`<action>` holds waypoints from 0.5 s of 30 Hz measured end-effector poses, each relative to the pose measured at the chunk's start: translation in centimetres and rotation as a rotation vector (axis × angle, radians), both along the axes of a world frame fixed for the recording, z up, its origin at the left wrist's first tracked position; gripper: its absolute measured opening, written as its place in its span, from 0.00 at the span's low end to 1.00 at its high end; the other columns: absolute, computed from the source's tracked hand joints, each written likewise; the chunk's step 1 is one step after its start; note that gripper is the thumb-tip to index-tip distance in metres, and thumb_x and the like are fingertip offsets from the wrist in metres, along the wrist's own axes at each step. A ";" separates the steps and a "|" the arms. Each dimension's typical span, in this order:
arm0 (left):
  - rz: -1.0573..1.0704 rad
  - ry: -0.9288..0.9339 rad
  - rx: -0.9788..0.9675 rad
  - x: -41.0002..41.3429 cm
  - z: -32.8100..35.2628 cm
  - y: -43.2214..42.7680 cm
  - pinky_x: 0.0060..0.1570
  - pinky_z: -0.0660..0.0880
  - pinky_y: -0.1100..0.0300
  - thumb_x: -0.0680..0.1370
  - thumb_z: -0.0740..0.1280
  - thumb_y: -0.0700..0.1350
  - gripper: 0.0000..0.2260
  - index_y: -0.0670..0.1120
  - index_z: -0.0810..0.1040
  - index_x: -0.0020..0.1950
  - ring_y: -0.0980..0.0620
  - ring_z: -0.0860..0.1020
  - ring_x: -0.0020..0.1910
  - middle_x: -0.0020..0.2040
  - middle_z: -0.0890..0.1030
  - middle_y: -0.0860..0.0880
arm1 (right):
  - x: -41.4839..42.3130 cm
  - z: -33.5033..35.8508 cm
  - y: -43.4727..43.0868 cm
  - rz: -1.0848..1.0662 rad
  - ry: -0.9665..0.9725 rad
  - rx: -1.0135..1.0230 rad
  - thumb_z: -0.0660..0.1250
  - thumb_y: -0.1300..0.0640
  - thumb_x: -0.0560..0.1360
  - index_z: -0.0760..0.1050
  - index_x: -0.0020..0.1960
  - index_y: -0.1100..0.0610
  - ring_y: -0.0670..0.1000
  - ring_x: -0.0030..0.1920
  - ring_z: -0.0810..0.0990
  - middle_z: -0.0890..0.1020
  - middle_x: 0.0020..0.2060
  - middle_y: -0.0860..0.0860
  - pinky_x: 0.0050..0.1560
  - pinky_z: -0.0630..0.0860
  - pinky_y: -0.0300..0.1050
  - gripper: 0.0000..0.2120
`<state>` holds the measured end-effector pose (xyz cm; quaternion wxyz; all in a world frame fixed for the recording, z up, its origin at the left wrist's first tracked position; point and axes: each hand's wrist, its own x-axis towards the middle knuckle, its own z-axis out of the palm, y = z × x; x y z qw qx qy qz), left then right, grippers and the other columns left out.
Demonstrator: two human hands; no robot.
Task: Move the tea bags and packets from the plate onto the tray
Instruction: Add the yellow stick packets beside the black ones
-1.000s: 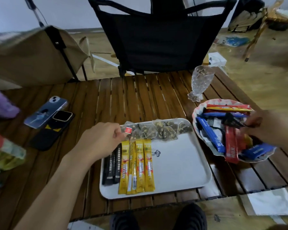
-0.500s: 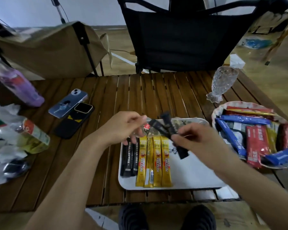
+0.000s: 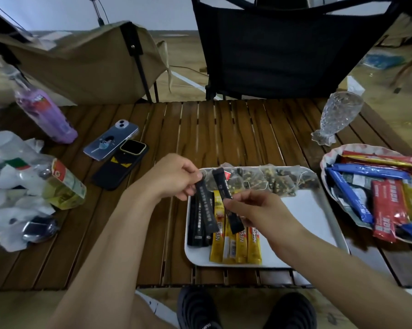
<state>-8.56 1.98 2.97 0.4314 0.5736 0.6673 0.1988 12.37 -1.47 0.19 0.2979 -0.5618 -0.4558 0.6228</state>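
A white tray (image 3: 304,217) lies at the table's near edge. On it are black stick packets (image 3: 195,230) at its left, yellow stick packets (image 3: 241,245) beside them, and tea bags (image 3: 271,180) along its far side. My left hand (image 3: 174,176) pinches one black stick packet (image 3: 206,207) by its top end over the tray's left part. My right hand (image 3: 259,210) pinches a second black stick packet (image 3: 224,186) just to the right of it. The plate (image 3: 328,157) at the far right holds blue, red and yellow packets (image 3: 380,203).
Two phones (image 3: 119,157) lie left of the tray. A purple bottle (image 3: 46,115), a yellow bottle (image 3: 62,186) and crumpled plastic sit at the far left. A glass vase (image 3: 338,117) stands behind the plate. Folding chairs stand beyond the table.
My right hand left the plate with black stick packets and came over the tray. My left hand took one of them, so each hand now holds one. The camera turned left.
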 end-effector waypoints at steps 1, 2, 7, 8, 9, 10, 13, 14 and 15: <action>0.005 0.037 -0.025 -0.2 -0.3 0.0 0.34 0.78 0.63 0.81 0.67 0.43 0.04 0.45 0.82 0.52 0.54 0.83 0.39 0.43 0.85 0.46 | -0.1 -0.1 0.0 0.004 -0.035 0.005 0.76 0.57 0.73 0.81 0.45 0.62 0.44 0.31 0.75 0.80 0.33 0.49 0.34 0.70 0.37 0.08; -0.004 0.067 -0.056 -0.4 -0.6 0.0 0.35 0.77 0.62 0.81 0.68 0.43 0.04 0.46 0.83 0.51 0.54 0.83 0.39 0.43 0.84 0.46 | -0.2 -0.3 0.0 0.007 -0.066 0.010 0.76 0.57 0.72 0.81 0.45 0.62 0.43 0.29 0.75 0.80 0.33 0.50 0.32 0.70 0.34 0.09; -0.049 0.220 -0.147 0.1 -1.6 0.4 0.38 0.79 0.61 0.80 0.70 0.44 0.03 0.48 0.82 0.47 0.53 0.82 0.42 0.44 0.84 0.48 | -1.0 -1.1 -0.3 0.092 -0.222 0.058 0.77 0.57 0.71 0.79 0.45 0.63 0.43 0.25 0.77 0.79 0.31 0.53 0.27 0.74 0.37 0.11; -0.045 0.246 -0.150 0.2 -1.7 0.4 0.39 0.80 0.60 0.79 0.70 0.44 0.03 0.47 0.82 0.47 0.53 0.82 0.43 0.45 0.84 0.47 | -1.3 -1.4 -0.3 0.105 -0.225 0.052 0.77 0.58 0.71 0.78 0.45 0.62 0.45 0.26 0.78 0.79 0.31 0.54 0.28 0.76 0.40 0.10; -0.043 0.265 -0.156 0.4 -1.7 0.5 0.41 0.81 0.59 0.79 0.71 0.45 0.03 0.46 0.83 0.48 0.52 0.83 0.44 0.45 0.84 0.47 | -1.5 -1.6 -0.4 0.116 -0.221 0.045 0.77 0.59 0.72 0.77 0.45 0.62 0.46 0.26 0.79 0.80 0.32 0.56 0.28 0.77 0.42 0.10; -0.045 0.278 -0.168 0.5 -1.7 0.5 0.43 0.82 0.58 0.79 0.71 0.45 0.05 0.44 0.83 0.50 0.51 0.83 0.45 0.46 0.84 0.46 | -1.8 -1.7 -0.4 0.128 -0.226 0.041 0.76 0.60 0.72 0.77 0.45 0.62 0.47 0.26 0.79 0.80 0.32 0.56 0.28 0.78 0.42 0.09; -0.049 0.306 -0.211 0.8 -1.9 0.4 0.49 0.83 0.55 0.80 0.70 0.45 0.08 0.42 0.82 0.54 0.49 0.84 0.49 0.49 0.85 0.44 | -2.5 -2.1 -0.6 0.171 -0.280 0.065 0.74 0.60 0.74 0.76 0.48 0.63 0.48 0.26 0.80 0.82 0.33 0.58 0.27 0.80 0.42 0.09; -0.046 0.314 -0.212 0.9 -2.0 0.5 0.49 0.83 0.55 0.80 0.70 0.46 0.09 0.42 0.82 0.54 0.49 0.84 0.48 0.48 0.85 0.44 | -2.6 -2.2 -0.6 0.180 -0.305 0.083 0.74 0.60 0.74 0.76 0.48 0.62 0.48 0.27 0.81 0.83 0.33 0.58 0.28 0.81 0.43 0.08; -0.039 0.318 -0.211 0.8 -2.2 0.5 0.48 0.84 0.55 0.80 0.70 0.46 0.09 0.42 0.82 0.54 0.50 0.85 0.47 0.47 0.85 0.45 | -2.7 -2.4 -0.7 0.187 -0.333 0.110 0.74 0.60 0.75 0.76 0.47 0.61 0.49 0.27 0.81 0.84 0.34 0.57 0.28 0.81 0.43 0.08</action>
